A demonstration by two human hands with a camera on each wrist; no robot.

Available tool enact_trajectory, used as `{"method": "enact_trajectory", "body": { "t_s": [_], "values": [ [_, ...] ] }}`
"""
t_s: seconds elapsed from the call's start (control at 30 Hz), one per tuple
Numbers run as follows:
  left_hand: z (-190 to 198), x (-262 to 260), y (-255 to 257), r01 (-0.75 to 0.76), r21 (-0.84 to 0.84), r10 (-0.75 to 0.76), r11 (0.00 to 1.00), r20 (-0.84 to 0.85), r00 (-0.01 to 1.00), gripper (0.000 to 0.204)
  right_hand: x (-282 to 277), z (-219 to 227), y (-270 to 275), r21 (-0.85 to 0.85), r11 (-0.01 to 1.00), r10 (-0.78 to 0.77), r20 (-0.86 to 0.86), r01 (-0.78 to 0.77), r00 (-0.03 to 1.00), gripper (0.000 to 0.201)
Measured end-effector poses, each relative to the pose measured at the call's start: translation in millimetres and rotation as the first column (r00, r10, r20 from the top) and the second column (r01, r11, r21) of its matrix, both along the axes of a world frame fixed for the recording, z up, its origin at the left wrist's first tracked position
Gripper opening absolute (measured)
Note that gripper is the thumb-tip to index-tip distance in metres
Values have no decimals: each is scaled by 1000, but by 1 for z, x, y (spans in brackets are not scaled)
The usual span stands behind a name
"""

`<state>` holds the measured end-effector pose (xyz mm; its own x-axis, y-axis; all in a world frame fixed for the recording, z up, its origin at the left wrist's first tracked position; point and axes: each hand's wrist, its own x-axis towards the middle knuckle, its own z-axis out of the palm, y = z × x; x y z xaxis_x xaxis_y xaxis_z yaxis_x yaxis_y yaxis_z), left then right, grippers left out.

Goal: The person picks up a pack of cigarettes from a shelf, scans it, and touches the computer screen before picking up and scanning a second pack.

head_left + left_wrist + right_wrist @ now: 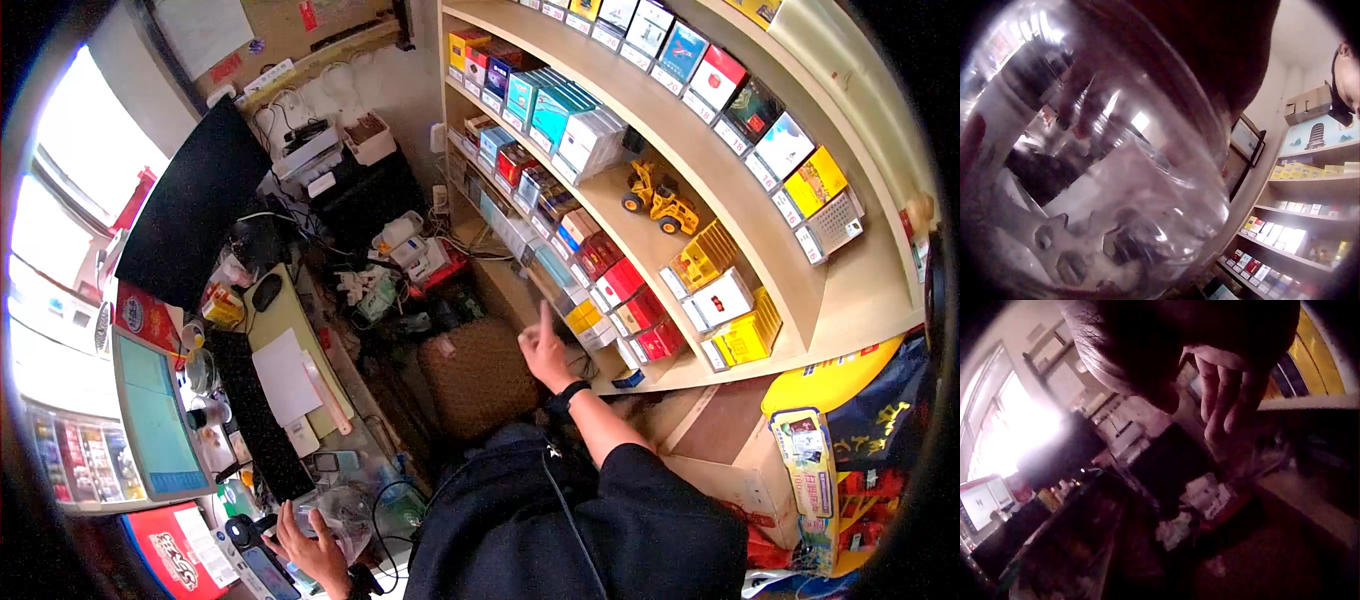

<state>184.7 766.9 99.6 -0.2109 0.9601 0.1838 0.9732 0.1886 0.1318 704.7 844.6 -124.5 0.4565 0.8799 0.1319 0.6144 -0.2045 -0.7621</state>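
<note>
My left hand (pixel 310 550) is over the near end of the desk with its fingers spread, beside a clear plastic container (pixel 345 520). In the left wrist view the clear container (pixel 1166 194) fills much of the picture, and fingers show blurred through its wall. My right hand (pixel 545 355) is raised in front of the shelves, its index finger extended and the others bent, holding nothing. In the right wrist view the right hand's fingers (pixel 1229 394) hang downward, dark against the room. Nearest to it is the lower shelving with cigarette packs (pixel 590 325).
A tall wooden shelf unit (pixel 640 90) with rows of packs and a yellow toy loader (pixel 660 200) stands to the right. On the left desk are a monitor (pixel 155 410), a keyboard (pixel 250 410) and white paper (pixel 288 375). A brown woven seat (pixel 475 375) lies between.
</note>
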Motion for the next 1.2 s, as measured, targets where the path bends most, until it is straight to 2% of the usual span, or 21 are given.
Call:
{"method": "enact_trajectory", "body": {
  "t_s": [0.03,0.1,0.17,0.2,0.23,0.3,0.37,0.43,0.5,0.57,0.67,0.77,0.8,1.03,1.2],
  "values": [
    [1,0,0,4,0,-4,1000,-1,1000,50,0,17,-2,83,995,-52,32,49,998,94],
    [0,0,0,9,4,-9,1000,3,1000,50,1,57,-7,253,962,-82,-81,100,993,93],
    [-1,-1,0,25,11,-25,1000,7,1000,50,-1,94,-17,321,935,-122,-105,149,987,87],
    [-2,-3,0,30,13,-31,999,10,999,50,3,106,-23,354,925,-139,-18,137,990,77],
    [-2,-3,-1,23,7,-23,1000,2,1000,49,10,132,-32,309,949,-156,282,64,947,63],
    [0,-1,1,7,-9,-7,1000,-13,1000,49,20,163,-47,285,956,-209,517,62,830,56],
    [3,0,1,24,-6,-24,1000,-5,1000,48,33,184,-57,269,959,-244,642,84,727,57],
    [0,-1,0,31,4,-31,1000,-9,999,47,42,203,-64,223,963,-266,696,151,667,60],
    [-2,-3,0,36,10,-36,999,-16,999,47,52,203,-72,134,961,-265,696,242,667,67],
    [-3,-3,1,40,13,-39,999,-14,999,46,58,200,-76,66,927,-295,736,369,609,70],
    [-1,-4,0,42,9,-42,999,-1,999,46,64,195,-81,-24,868,-316,744,497,589,63],
    [-2,-4,0,44,14,-44,999,7,999,47,71,194,-82,-51,874,-300,725,482,621,56],
    [-2,-4,0,48,17,-48,999,7,999,47,67,198,-78,-29,865,-324,729,501,603,45],
    [-2,-3,0,42,25,-42,999,10,999,47,64,203,-69,-106,833,-320,708,543,630,39],
    [0,0,0,40,34,-41,999,27,999,47,57,207,-73,-41,878,-294,740,477,605,38]
  ]
}}
